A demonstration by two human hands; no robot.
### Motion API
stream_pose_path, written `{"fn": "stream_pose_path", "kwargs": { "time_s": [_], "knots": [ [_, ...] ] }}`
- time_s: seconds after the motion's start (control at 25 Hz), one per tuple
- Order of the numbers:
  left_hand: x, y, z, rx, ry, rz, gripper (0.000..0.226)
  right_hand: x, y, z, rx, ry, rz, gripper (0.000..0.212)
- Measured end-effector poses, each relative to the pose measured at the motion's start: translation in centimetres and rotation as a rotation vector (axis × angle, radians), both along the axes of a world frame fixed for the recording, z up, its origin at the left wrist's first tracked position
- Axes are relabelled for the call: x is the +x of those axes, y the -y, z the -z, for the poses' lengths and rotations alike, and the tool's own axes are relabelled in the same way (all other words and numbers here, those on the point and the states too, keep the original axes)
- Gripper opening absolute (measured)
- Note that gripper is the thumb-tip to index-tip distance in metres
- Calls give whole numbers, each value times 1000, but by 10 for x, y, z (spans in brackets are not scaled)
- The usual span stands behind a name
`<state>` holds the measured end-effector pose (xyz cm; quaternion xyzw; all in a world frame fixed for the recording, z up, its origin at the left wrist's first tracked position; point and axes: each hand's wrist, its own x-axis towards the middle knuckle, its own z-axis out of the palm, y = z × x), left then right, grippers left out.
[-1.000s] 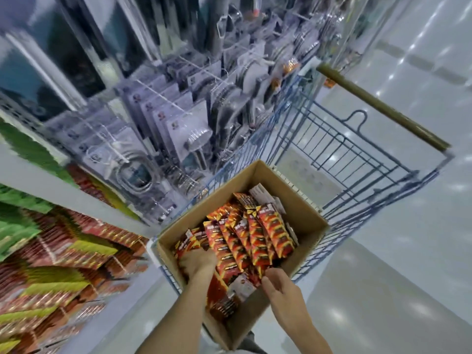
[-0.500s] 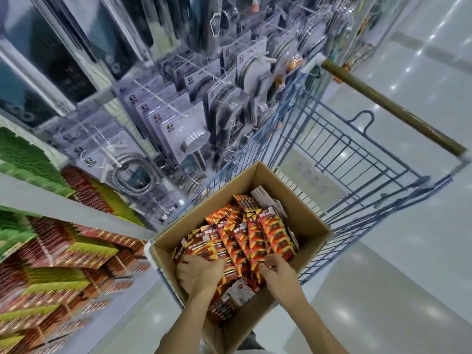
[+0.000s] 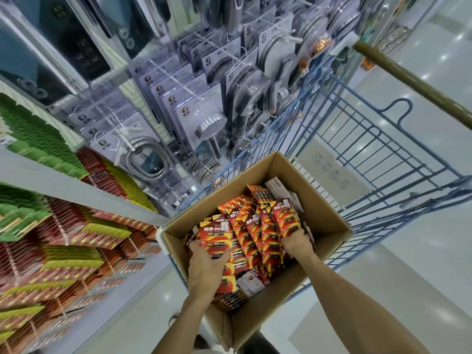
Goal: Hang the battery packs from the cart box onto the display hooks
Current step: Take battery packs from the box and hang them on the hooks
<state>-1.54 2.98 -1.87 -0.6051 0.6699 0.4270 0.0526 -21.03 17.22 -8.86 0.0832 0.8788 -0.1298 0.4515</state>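
Note:
An open cardboard box sits in a blue wire cart and holds several red and orange battery packs, standing in rows. Both hands are inside the box. My left hand grips a bundle of packs at the box's near left, thumb and fingers curled round their lower edges. My right hand grips the lower end of the right-hand row of packs. Rows of hung battery packs fill the display at the lower left.
Packaged shower heads and hoses hang on hooks above and left of the cart. The cart's brown handle bar crosses the upper right. Pale glossy floor lies to the right of the cart.
Both hands have pushed deeper into the box. The left one now grips a bundle at the left, and the right one has moved up onto the right-hand row.

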Motion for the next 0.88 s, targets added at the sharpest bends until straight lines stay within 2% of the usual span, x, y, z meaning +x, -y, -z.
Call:
{"fn": "stream_pose_path", "kwargs": {
  "time_s": [0.12,0.28,0.36,0.56,0.88],
  "knots": [
    [3,0,-4,58,-99,-54,77,1,0,2,68,-83,-56,85],
    [10,-1,-10,79,-181,-30,73,22,-1,-6,27,-243,-61,94],
    [14,-2,-15,91,-216,-34,74,31,1,-7,-101,-261,32,88],
    [27,2,-29,103,-337,-87,73,42,15,-28,-426,-133,293,76],
    [74,44,-116,132,-639,-135,67,113,34,-171,-1012,-9,245,50]
  ]
}}
